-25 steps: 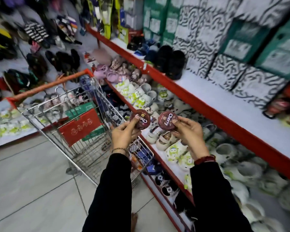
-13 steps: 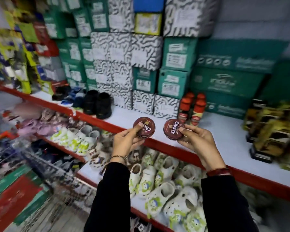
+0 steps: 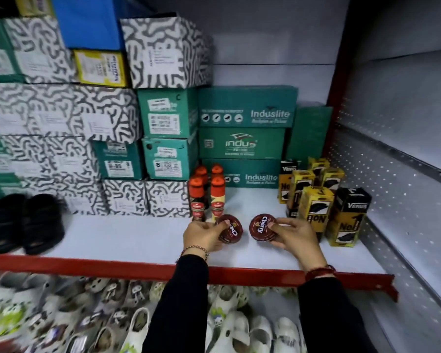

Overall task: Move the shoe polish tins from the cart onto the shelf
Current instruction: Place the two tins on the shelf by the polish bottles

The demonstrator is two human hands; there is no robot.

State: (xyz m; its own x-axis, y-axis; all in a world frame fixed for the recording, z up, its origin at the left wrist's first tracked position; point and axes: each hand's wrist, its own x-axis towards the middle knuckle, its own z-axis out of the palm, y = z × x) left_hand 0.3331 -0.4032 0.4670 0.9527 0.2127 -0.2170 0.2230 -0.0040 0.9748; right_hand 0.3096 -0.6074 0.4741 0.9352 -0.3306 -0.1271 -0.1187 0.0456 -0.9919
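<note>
Two round dark-red shoe polish tins with "Cherry" lids are over the white shelf (image 3: 127,238). My left hand (image 3: 201,236) grips the left tin (image 3: 231,230) by its rim. My right hand (image 3: 294,236) grips the right tin (image 3: 262,228) the same way. Both tins are low over the shelf board, just in front of the polish bottles; I cannot tell whether they touch it. The cart is out of view.
Red-capped polish bottles (image 3: 208,194) stand right behind the tins. Yellow and black Venus boxes (image 3: 316,207) crowd the right. Stacked shoe boxes (image 3: 168,138) fill the back, black shoes (image 3: 26,222) sit at left. The red shelf edge (image 3: 252,275) runs under my wrists, with white clogs (image 3: 239,327) below.
My view swung right from the cart to the shelf. Both hands carried the tins forward and down, from in front of the shelf edge to low over the shelf board.
</note>
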